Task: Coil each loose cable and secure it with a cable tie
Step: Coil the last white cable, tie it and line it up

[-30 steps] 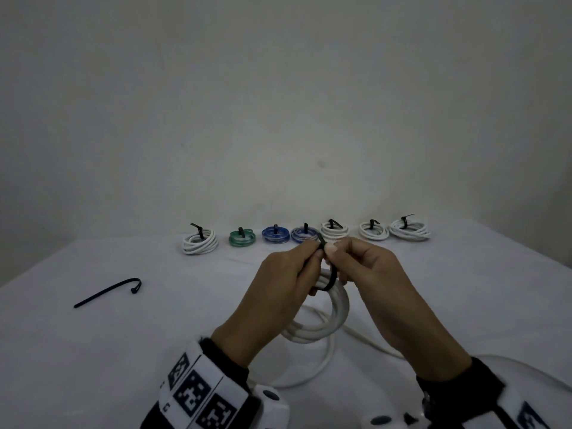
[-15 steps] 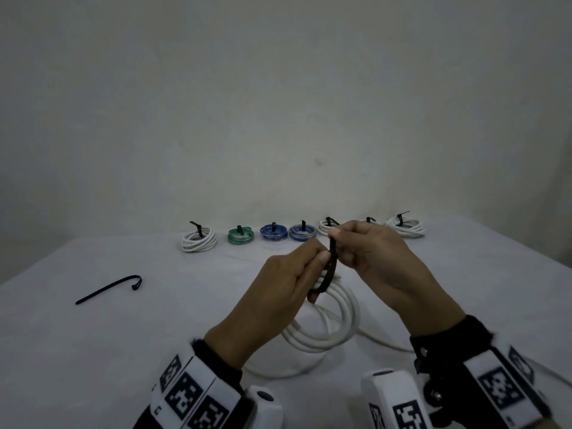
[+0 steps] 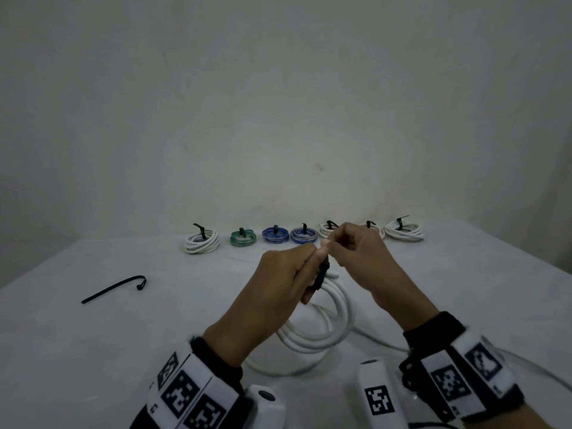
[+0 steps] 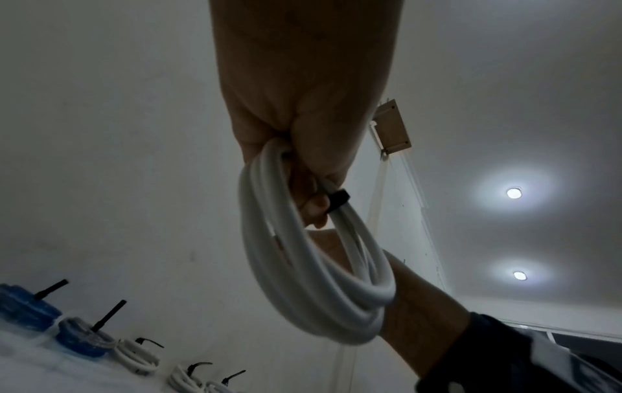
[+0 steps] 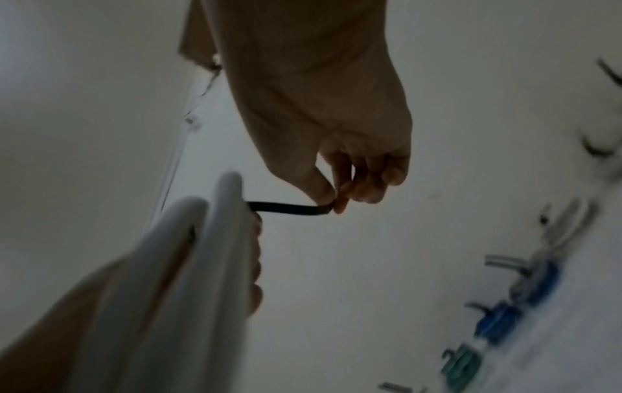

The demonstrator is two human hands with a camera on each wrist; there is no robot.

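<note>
Head view: seven tied coils [image 3: 202, 241] line the counter [image 3: 93, 351]; right hand [image 3: 359, 258] pinches the cable tie [image 5: 286, 207], left hand [image 3: 278, 283] grips the white coil [image 3: 328, 329], one spare tie [image 3: 114, 287] left

1. From my head view, the left hand [image 3: 278, 283] covers the top of the white coil [image 3: 325, 332], so I cannot see where the black cable tie [image 3: 320, 275] wraps it.
2. The right hand [image 3: 359, 258] hides most of one tied white bundle [image 3: 376, 230] in the far row and part of another [image 3: 326, 229].
3. My right wrist view is smeared: the row of bundles [image 5: 525, 297] on the desk is streaks of blue and green, and the near coil [image 5: 168, 279] is soft.
4. In the left wrist view the last bundles [image 4: 202, 383] run off the bottom edge.
5. I cannot see the tie's head or whether it is locked.
6. The loose cable tail [image 3: 526, 366] leaves the head view at the right edge.
</note>
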